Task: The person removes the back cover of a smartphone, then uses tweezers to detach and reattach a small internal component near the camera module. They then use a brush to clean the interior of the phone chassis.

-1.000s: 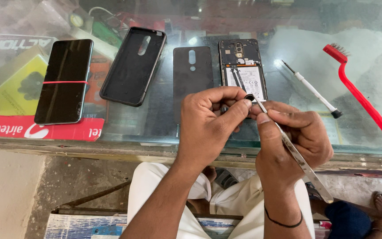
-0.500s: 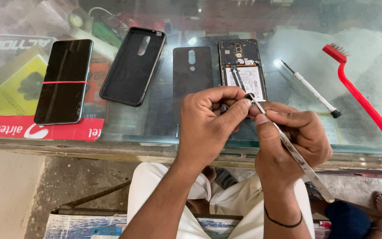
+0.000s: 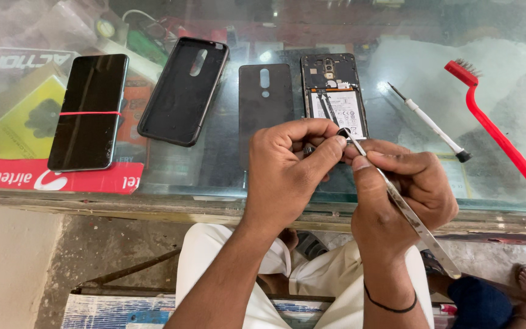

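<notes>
Since the earlier frames almost nothing has shifted; both hands stay raised just above the worktop's near edge. The left hand (image 3: 287, 167) pinches a small dark part (image 3: 343, 132) between thumb and forefinger; the right hand (image 3: 406, 189) is closed round metal tweezers (image 3: 409, 210), their tips at that part. A slip could drop it to the floor. Beyond lies the opened phone (image 3: 334, 97) on the glass worktop (image 3: 226, 176).

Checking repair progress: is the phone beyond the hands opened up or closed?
Opened: the phone lies with internals exposed, its back cover lying beside it.
</notes>
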